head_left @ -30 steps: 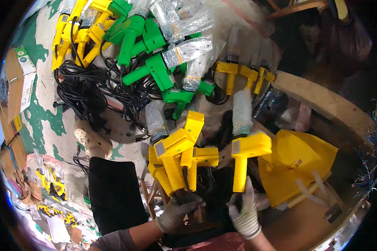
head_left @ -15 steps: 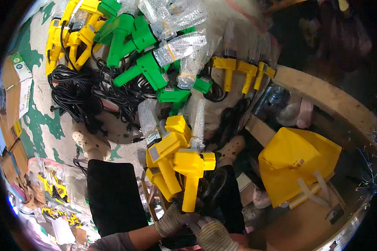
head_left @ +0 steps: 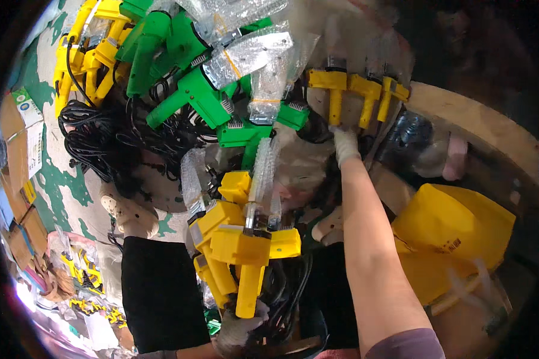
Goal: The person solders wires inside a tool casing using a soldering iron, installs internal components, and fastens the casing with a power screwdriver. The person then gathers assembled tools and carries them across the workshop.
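My left hand [head_left: 244, 330], in a pale knit glove, is closed around the lower handle of a yellow pistol-grip power tool [head_left: 250, 290]. Several more yellow tools [head_left: 218, 218] cluster against it above my lap, some with barrels in bubble wrap [head_left: 263, 173]. My right arm is stretched forward. Its gloved hand [head_left: 345, 147] is at the handle's lower end of another yellow pistol-grip power tool [head_left: 335, 99], fingers drawn together there; the fingertips are partly hidden. Two similar yellow tools [head_left: 365, 99] [head_left: 389, 96] stand beside that one.
Green pistol-grip tools [head_left: 200, 99] with wrapped barrels lie piled ahead. Yellow tools [head_left: 96, 57] and bundled black cords [head_left: 93, 140] are at the far left. A yellow bag [head_left: 455, 227] is on the right, by a curved wooden board [head_left: 479, 122]. Cardboard [head_left: 18, 161] lines the left side.
My right hand has left the lap and reached forward to the standing yellow tools. My left hand has shifted left and lower with the cluster. The view has shifted slightly.
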